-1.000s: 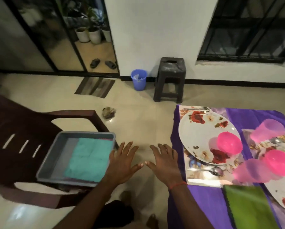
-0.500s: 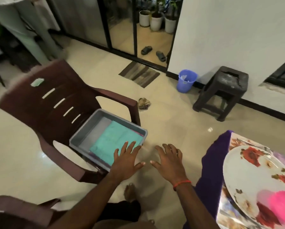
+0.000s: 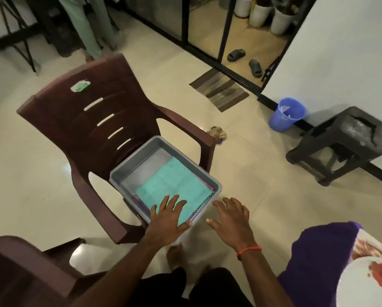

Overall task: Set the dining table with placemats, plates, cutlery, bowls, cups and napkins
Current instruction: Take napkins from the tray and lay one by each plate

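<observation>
A grey plastic tub (image 3: 130,167) sits on the seat of a dark brown plastic chair (image 3: 92,120). Inside it lies a stack of folded napkins with a teal napkin (image 3: 174,185) on top and pink edges showing beneath. My left hand (image 3: 169,218) is spread flat over the tub's near corner, fingers above the teal napkin. My right hand (image 3: 232,220) hovers with spread fingers just right of the tub, over the floor, holding nothing. At the bottom right is the table corner with a purple cloth (image 3: 314,253) and a white floral plate (image 3: 367,282).
A second brown chair (image 3: 19,273) stands at the bottom left. A black plastic stool (image 3: 343,142) and a blue bin (image 3: 286,114) stand by the wall at right. A striped doormat (image 3: 219,89), sandals and a small scrap lie on the tiled floor.
My view has swung left, away from the table and onto the chair. Both hands have come closer to the tub, and my left hand now reaches over its near corner and the teal napkin.
</observation>
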